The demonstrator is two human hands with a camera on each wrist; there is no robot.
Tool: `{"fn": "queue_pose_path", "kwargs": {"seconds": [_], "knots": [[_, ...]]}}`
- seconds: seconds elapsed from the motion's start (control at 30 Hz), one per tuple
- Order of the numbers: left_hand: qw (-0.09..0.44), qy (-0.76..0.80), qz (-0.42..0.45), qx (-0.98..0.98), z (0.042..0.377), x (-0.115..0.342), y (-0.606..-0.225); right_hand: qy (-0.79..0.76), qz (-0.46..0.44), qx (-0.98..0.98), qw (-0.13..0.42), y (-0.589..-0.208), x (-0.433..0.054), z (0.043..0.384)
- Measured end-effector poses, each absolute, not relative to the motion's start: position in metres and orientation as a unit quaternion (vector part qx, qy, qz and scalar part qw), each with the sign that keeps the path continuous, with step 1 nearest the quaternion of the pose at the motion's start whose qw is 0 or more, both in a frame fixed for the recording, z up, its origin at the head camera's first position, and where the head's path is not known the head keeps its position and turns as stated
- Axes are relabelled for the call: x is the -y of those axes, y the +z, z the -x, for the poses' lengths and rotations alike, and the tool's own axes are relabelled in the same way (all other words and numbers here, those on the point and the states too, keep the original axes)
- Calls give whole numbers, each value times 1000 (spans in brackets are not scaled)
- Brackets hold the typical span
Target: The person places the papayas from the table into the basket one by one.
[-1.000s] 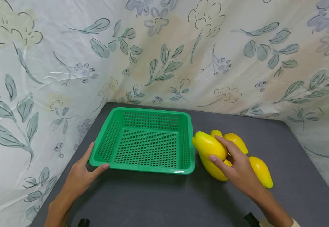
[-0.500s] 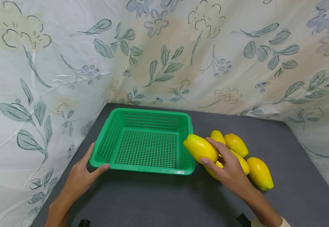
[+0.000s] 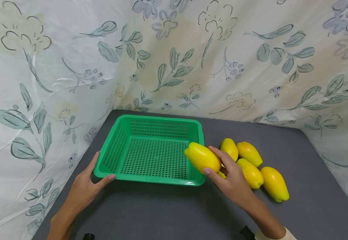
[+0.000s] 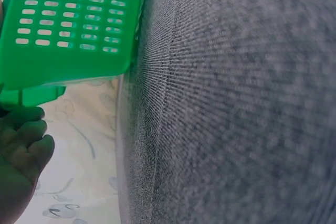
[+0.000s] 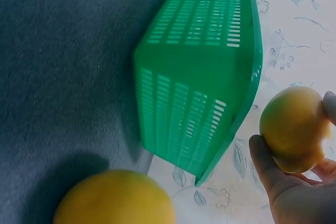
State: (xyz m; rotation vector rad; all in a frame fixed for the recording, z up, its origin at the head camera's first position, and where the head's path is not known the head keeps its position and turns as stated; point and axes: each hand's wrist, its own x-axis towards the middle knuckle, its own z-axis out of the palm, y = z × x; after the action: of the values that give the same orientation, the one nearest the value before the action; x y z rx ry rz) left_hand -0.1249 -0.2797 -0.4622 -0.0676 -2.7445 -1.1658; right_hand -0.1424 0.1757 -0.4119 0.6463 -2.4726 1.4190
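A green plastic basket, rectangular with slotted walls, stands on the dark table. At its near left corner my left hand grips the rim, thumb along the front and fingers at the left side; the left wrist view has curled fingers below the rim. My right hand holds a yellow mango between thumb and fingers. That mango overlaps the basket's right rim in the head view, and the right wrist view has it raised above rim level. The basket shows nothing inside.
Several more yellow mangoes lie on the table right of the basket, one mostly hidden behind my right hand. A floral cloth hangs along the table's back and left sides.
My right hand has carried the mango leftward, away from the other mangoes to the basket's right rim. My left hand and the basket have stayed in place.
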Motion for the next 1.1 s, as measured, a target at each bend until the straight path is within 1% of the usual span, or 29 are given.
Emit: {"fn": "queue_pose_path", "kwargs": {"seconds": [0.27,0.73,1.0,1.1], "knots": [[79,-391,21,917,125,279,-463,496,-226,834,89,-415,-167,143],[86,-387,23,918,125,280,-464,516,-205,829,74,-418,-175,142],[92,-388,25,917,126,279,-465,522,-197,826,77,-417,-183,143],[93,-387,24,917,126,279,-464,519,-193,828,88,-415,-188,143]]}}
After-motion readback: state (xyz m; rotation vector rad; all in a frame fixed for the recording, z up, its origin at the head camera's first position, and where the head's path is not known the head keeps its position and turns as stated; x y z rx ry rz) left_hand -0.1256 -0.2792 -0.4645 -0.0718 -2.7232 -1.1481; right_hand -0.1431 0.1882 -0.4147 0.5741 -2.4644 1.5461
